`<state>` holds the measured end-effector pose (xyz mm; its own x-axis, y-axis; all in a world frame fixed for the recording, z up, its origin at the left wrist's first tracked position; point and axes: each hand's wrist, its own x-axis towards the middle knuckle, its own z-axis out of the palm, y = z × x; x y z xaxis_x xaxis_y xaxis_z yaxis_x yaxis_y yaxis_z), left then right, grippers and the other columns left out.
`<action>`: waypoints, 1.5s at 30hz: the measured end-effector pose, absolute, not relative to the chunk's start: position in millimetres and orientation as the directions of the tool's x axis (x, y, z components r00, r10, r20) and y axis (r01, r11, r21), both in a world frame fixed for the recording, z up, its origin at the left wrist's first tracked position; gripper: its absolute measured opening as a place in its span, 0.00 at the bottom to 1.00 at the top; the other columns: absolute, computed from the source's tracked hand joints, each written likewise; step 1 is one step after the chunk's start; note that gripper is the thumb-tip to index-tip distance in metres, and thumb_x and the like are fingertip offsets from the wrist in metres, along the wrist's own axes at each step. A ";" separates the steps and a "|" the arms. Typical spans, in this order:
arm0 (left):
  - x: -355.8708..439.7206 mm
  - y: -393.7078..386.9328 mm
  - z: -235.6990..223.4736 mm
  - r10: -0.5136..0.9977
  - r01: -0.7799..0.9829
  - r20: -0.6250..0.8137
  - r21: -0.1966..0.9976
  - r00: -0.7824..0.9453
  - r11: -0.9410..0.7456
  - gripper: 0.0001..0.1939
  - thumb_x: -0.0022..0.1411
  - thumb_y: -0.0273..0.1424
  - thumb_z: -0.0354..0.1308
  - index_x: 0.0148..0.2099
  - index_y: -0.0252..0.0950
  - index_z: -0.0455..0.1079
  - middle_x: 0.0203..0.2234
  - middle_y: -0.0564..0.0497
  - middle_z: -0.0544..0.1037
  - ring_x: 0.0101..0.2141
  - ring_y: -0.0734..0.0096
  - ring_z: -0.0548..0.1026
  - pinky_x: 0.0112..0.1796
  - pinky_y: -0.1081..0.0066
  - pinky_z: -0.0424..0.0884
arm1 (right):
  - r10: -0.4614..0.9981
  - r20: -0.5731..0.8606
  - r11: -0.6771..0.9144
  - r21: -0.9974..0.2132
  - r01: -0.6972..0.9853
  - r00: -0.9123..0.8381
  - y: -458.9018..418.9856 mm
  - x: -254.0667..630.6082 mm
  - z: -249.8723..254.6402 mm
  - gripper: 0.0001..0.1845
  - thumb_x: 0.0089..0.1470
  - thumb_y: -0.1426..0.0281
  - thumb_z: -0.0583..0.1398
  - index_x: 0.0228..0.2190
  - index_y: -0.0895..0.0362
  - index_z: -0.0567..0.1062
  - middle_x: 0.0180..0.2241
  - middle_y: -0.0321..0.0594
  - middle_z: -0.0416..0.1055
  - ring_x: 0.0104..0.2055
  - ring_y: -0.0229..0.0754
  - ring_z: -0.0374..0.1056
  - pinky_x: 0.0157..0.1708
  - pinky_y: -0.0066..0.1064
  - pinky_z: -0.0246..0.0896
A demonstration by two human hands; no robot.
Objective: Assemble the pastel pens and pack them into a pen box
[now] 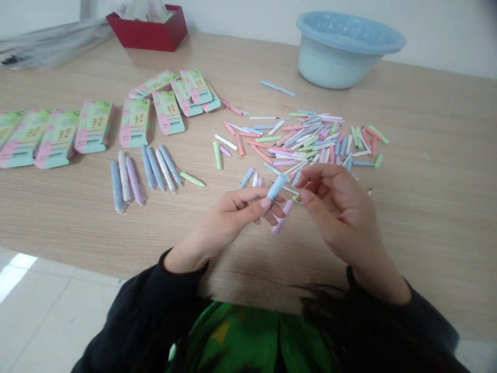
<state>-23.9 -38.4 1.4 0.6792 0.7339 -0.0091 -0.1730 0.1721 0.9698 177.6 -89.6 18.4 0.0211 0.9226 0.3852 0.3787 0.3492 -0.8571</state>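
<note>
My left hand (236, 210) pinches a short light-blue pen piece (277, 186) between thumb and fingers, just above the wooden table (77, 217). My right hand (334, 199) is close beside it, fingers curled, its fingertips near the top of the blue piece; whether it grips anything I cannot make out. A lilac pen piece (282, 217) lies on the table under both hands. Beyond the hands spreads a pile of several pastel pen parts (306, 140).
Several finished pastel pens (145, 173) lie in a row at left, with a green one (192, 179) beside them. Printed packaging cards (134, 122) lie behind them. A light-blue basin (344, 46) stands at the back right, a red box (149, 28) at the back left.
</note>
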 end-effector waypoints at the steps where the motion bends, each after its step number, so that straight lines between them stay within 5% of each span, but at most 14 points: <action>1: -24.8 -38.4 0.3 0.743 -0.191 -0.012 0.964 0.669 0.188 0.10 0.71 0.35 0.60 0.45 0.39 0.81 0.34 0.51 0.82 0.33 0.74 0.77 0.37 0.74 0.66 | 0.925 0.379 0.338 -0.854 0.396 0.028 -89.8 181.0 17.8 0.14 0.61 0.75 0.59 0.48 0.49 0.71 0.41 0.38 0.71 0.40 0.41 0.70 0.42 0.36 0.68; 10: -39.8 -34.6 0.9 0.849 -0.257 -0.061 0.940 0.524 0.226 0.10 0.63 0.39 0.68 0.44 0.41 0.83 0.37 0.51 0.83 0.40 0.70 0.76 0.44 0.73 0.69 | 0.966 0.253 0.223 -0.723 0.654 -0.049 -82.6 217.2 20.7 0.08 0.60 0.73 0.60 0.41 0.53 0.76 0.34 0.36 0.74 0.35 0.40 0.71 0.36 0.32 0.65; 16: -52.3 -36.7 2.9 0.878 0.020 -0.087 0.996 0.470 0.088 0.07 0.63 0.35 0.68 0.41 0.40 0.84 0.37 0.51 0.84 0.42 0.65 0.77 0.50 0.69 0.69 | 0.983 0.117 0.184 -0.574 0.798 -0.143 -65.6 236.8 -3.9 0.10 0.56 0.77 0.58 0.38 0.57 0.78 0.38 0.42 0.75 0.34 0.42 0.70 0.35 0.35 0.64; 23: -49.7 -39.3 -3.0 0.873 0.241 -0.065 0.968 0.483 -0.062 0.07 0.64 0.34 0.65 0.42 0.39 0.82 0.39 0.50 0.83 0.43 0.61 0.77 0.46 0.67 0.69 | 0.977 0.172 0.197 -0.477 0.856 -0.128 -53.5 244.5 -17.0 0.09 0.57 0.74 0.58 0.37 0.58 0.79 0.39 0.45 0.73 0.40 0.46 0.70 0.42 0.38 0.63; 31: -52.3 -36.5 -2.3 0.903 0.327 -0.055 0.940 0.427 -0.097 0.07 0.66 0.36 0.62 0.38 0.39 0.79 0.34 0.51 0.79 0.38 0.64 0.74 0.41 0.69 0.67 | 0.995 -0.047 -0.092 -0.177 0.980 0.085 -14.0 226.4 -4.5 0.23 0.63 0.59 0.54 0.20 0.56 0.75 0.20 0.42 0.69 0.25 0.43 0.62 0.26 0.35 0.46; 36: -54.0 -37.5 -2.1 0.904 0.333 -0.051 0.937 0.423 -0.103 0.08 0.67 0.36 0.61 0.37 0.39 0.78 0.33 0.51 0.78 0.37 0.64 0.74 0.41 0.69 0.66 | 0.999 -0.053 0.000 -0.221 0.975 -0.012 -9.2 216.7 -1.8 0.10 0.58 0.67 0.58 0.33 0.57 0.80 0.23 0.40 0.73 0.26 0.42 0.65 0.27 0.33 0.49; 45: -51.6 -41.2 -0.1 0.906 0.301 -0.053 0.950 0.421 -0.085 0.06 0.67 0.34 0.61 0.41 0.40 0.79 0.36 0.52 0.80 0.39 0.65 0.74 0.42 0.69 0.67 | 0.972 -0.110 0.187 -0.183 0.965 -0.209 -13.2 205.0 -11.5 0.11 0.59 0.72 0.57 0.31 0.58 0.80 0.42 0.47 0.74 0.40 0.48 0.72 0.33 0.35 0.58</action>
<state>-51.6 -41.2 -0.1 0.4210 0.9055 -0.0527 0.3011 -0.0847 0.9498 205.0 -13.2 -11.5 -0.2091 0.9717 -0.1096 0.9652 0.1871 -0.1830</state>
